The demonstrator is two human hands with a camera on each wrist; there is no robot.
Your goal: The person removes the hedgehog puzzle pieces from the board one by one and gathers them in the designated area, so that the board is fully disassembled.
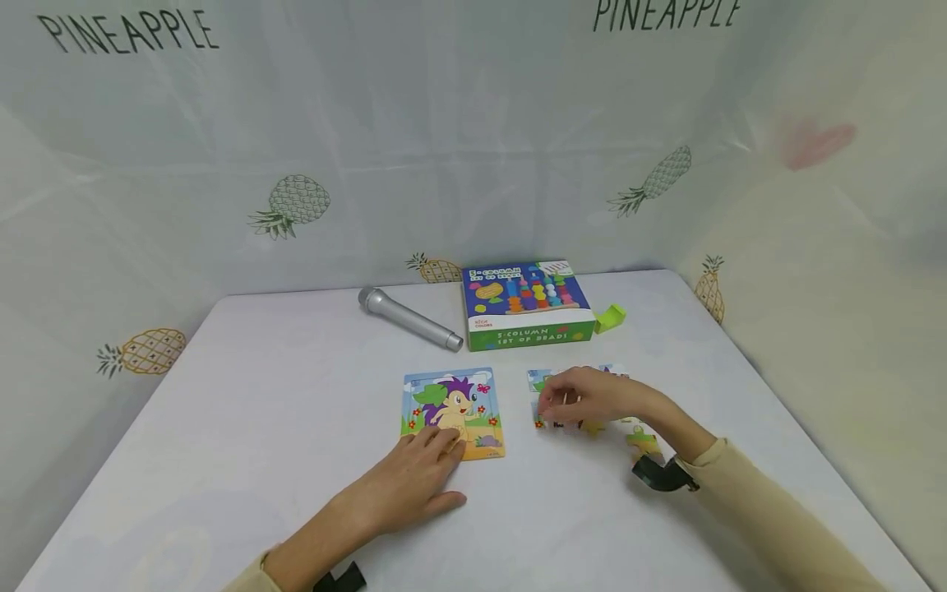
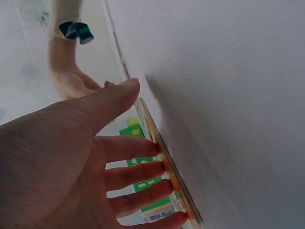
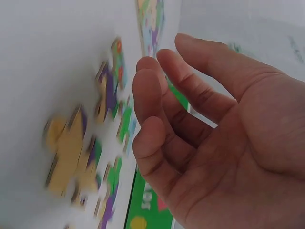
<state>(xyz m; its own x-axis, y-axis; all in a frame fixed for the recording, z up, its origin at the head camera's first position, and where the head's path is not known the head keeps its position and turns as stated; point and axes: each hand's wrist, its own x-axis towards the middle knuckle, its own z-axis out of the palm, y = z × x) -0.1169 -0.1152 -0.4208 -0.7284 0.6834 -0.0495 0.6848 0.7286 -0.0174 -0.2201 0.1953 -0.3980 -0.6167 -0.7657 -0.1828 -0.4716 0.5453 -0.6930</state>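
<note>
A square hedgehog puzzle board (image 1: 453, 409) lies flat on the white table. My left hand (image 1: 432, 460) rests on its near left corner with straight fingers; the left wrist view shows the fingertips (image 2: 164, 167) touching the board's edge (image 2: 183, 200). To the right, several loose puzzle pieces (image 1: 595, 423) lie scattered. My right hand (image 1: 573, 399) hovers over them with loosely curled fingers. In the right wrist view that hand (image 3: 190, 119) holds nothing, and the blurred pieces (image 3: 90, 148) lie just beyond its fingertips.
A green and blue bead-set box (image 1: 527, 304) with an open green flap (image 1: 611, 317) sits behind the puzzle. A silver microphone (image 1: 409, 318) lies to its left. Pineapple-print curtains wall in the table on three sides.
</note>
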